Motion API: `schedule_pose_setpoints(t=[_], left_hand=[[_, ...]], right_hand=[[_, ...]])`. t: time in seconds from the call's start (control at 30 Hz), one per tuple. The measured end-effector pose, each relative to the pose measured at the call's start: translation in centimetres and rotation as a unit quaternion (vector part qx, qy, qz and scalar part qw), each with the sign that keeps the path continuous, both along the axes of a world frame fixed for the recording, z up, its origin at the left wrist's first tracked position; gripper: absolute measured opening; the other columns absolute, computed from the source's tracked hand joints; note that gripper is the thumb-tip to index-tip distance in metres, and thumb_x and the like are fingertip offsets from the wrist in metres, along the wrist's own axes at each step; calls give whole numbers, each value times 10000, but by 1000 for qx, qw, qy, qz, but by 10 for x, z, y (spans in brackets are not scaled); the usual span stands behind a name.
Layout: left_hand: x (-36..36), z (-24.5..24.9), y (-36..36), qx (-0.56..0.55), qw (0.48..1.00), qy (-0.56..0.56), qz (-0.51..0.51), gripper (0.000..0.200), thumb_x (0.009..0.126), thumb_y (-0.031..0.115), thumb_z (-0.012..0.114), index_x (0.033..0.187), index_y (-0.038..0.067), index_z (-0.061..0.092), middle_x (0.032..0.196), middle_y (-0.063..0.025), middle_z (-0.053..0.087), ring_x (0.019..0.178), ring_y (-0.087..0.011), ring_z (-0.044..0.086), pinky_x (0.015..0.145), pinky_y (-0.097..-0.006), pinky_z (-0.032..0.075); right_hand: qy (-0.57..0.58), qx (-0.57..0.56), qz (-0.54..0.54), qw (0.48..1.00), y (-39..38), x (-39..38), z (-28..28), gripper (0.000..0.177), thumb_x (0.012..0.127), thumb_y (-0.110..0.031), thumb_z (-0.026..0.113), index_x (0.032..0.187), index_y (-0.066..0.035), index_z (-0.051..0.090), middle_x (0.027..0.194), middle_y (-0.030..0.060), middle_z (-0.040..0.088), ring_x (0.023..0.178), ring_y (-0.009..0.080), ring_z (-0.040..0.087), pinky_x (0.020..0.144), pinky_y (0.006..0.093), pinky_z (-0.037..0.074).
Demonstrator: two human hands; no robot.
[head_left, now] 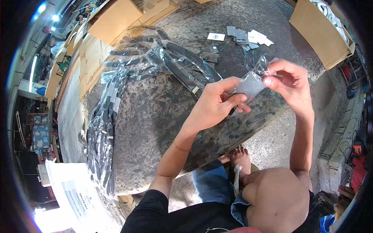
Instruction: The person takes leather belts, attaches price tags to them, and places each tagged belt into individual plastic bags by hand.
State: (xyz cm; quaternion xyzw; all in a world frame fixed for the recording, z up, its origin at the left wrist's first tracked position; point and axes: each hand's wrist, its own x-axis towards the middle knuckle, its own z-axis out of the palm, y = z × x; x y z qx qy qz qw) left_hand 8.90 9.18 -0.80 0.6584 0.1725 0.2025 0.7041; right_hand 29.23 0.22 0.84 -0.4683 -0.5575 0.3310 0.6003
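Observation:
Over the table's near side, my left hand [217,101] is closed around the lower end of a grey card tag [251,86] in clear plastic. A dark strip shows below those fingers, apparently part of a plastic-sleeved belt. My right hand [289,83] pinches the clear plastic [262,64] at the tag's upper end, with thumb and forefinger together. Beyond my left hand, black belts [171,58] in clear sleeves lie in a loose heap. More sleeved belts [101,143] run down the table's left side. Grey tags [237,35] and white tags [259,38] lie spread farther back.
A single white card [216,36] lies on the mottled dark table [151,128]. Open cardboard boxes stand at the back left [116,21] and back right [320,33]. Printed white sheets [74,194] are at the lower left. My bare foot [240,160] is below the table edge.

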Motion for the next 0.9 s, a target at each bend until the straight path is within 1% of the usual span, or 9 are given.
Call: schedule_pose_setpoints(t=[0.27,0.33,0.4,0.53,0.6,0.67,0.73,0.83,0.9], left_hand=[[0,-1,0,-9,1000,23,9,192,903,34,587,1083,-35,588,938,-90,664,819,-161,672,692,-249,507],[-1,-3,2,-14,999,32,7,191,900,35,592,1079,-30,593,935,-83,664,838,-147,666,709,-245,502],[-2,-11,5,209,977,27,-15,182,889,13,588,1068,-14,603,888,-75,665,842,-119,639,737,-249,485],[-1,-5,1,161,986,15,-27,227,876,28,609,1095,-25,584,897,-80,668,853,-108,613,768,-262,471],[0,-1,-2,23,998,1,-51,241,859,6,625,1090,-40,577,924,-87,673,877,-110,629,775,-264,483],[1,-2,-4,20,999,1,-48,271,851,3,642,1109,-37,571,939,-85,676,876,-125,644,790,-269,494],[1,-5,-3,17,999,2,-45,301,844,-1,660,1128,-35,565,954,-82,679,875,-140,658,805,-274,506],[1,-12,3,20,997,53,-48,301,811,-33,683,1095,-44,584,933,-90,687,847,-143,668,785,-273,521],[0,-12,2,4,998,58,-19,197,809,-19,685,989,-54,613,830,-81,688,831,-136,675,725,-263,518]], right_hand=[[-120,-18,44,992,-7,-1,21,137,791,-1,720,917,23,673,868,80,657,816,129,630,698,262,521],[-203,-6,31,979,-8,-1,25,129,787,1,719,908,20,679,859,93,661,795,140,637,678,263,519],[-196,-15,24,980,-7,-3,23,125,786,-1,719,903,19,680,854,90,659,785,139,636,669,263,516],[-173,-29,37,984,-6,-4,21,99,802,-7,709,893,13,676,826,82,650,756,129,625,649,257,506],[-150,-44,49,986,-8,-3,21,83,815,-12,701,887,16,672,821,73,646,745,122,614,647,252,500],[-127,-58,62,988,-9,-1,20,70,827,-18,693,881,19,668,815,64,641,733,114,603,645,247,493],[-22,-59,-4,998,-8,2,18,70,846,-26,678,888,25,656,825,44,635,728,100,585,655,242,483],[-23,-38,-14,999,-5,5,18,91,850,-35,674,903,34,647,832,32,631,729,93,574,657,241,473],[-46,-54,0,997,-6,-2,24,112,830,-35,698,913,16,644,831,24,632,761,92,582,677,246,487]])
